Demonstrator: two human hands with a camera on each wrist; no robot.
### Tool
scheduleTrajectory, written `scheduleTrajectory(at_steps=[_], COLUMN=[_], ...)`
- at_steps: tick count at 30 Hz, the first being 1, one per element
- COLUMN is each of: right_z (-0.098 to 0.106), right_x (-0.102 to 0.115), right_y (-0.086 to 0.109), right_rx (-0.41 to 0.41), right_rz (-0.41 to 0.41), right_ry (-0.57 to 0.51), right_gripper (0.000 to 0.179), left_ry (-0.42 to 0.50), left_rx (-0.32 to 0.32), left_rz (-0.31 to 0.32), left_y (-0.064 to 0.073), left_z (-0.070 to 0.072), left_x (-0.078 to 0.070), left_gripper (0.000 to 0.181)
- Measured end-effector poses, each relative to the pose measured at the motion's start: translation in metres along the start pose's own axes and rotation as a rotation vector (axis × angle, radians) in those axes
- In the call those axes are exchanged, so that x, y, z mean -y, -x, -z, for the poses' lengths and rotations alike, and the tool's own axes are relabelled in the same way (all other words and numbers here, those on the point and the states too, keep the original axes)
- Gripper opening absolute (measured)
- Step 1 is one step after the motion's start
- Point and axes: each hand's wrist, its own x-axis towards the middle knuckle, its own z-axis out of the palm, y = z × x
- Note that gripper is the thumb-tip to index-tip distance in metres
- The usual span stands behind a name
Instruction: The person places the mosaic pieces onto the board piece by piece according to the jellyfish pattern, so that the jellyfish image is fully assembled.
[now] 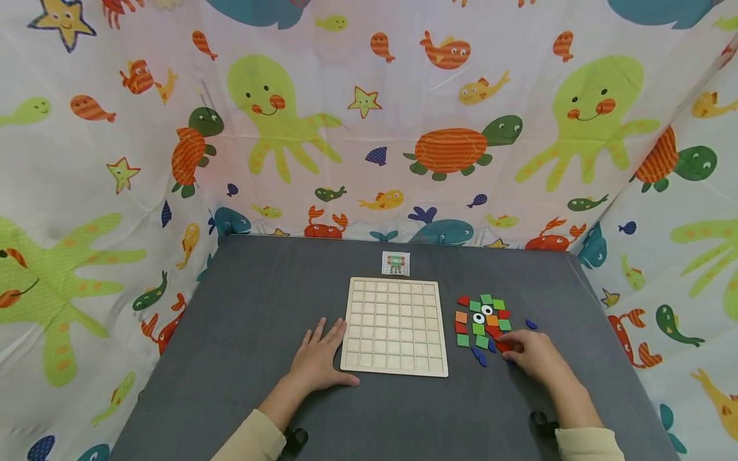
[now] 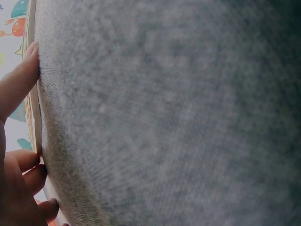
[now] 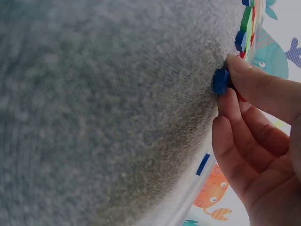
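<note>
A pale wooden grid board (image 1: pixel 394 328) lies flat on the dark grey table. My left hand (image 1: pixel 316 360) rests with fingers spread against its left edge, thumb near the lower left corner; in the left wrist view, fingertips (image 2: pixel 32 52) touch the board's side. Right of the board, small coloured tiles lie loosely grouped: green (image 1: pixel 463 341), orange (image 1: pixel 461 317), red, blue, and white eye discs (image 1: pixel 487 310). My right hand (image 1: pixel 533 353) is at the group's lower right, by a red tile (image 1: pixel 503 346). In the right wrist view, thumb and finger pinch a small blue piece (image 3: pixel 221 81).
A small printed picture card (image 1: pixel 396 263) lies behind the board. One blue piece (image 1: pixel 531 324) sits apart at the right, and others (image 1: pixel 479 356) lie below the group. A sea-animal curtain (image 1: pixel 369 141) surrounds the table (image 1: pixel 277 282) at the back and sides.
</note>
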Motion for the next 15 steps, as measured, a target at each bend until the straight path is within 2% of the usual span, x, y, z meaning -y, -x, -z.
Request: scheduleTrajectory(at_steps=[4, 7, 15], right_z=[-0.0011, -0.0007, -0.002], right_x=[0.0043, 0.0045, -0.0035], right_y=[0.0012, 0.0002, -0.0023], right_rx=[-0.025, -0.029, -0.036], right_rz=[0.071, 0.095, 0.1], right_ry=[0.095, 0.136, 0.143], right_gripper=[0.025, 0.022, 0.019], left_ry=[0.002, 0.009, 0.013], left_rx=[0.002, 0.006, 0.015], left_rz=[0.006, 0.011, 0.012], left_y=[-0.0001, -0.0004, -0.0014], left_z=[-0.0003, -0.0002, -0.0004], left_x=[0.0004, 0.0001, 0.0011], left_gripper=[0.13, 0.13, 0.13])
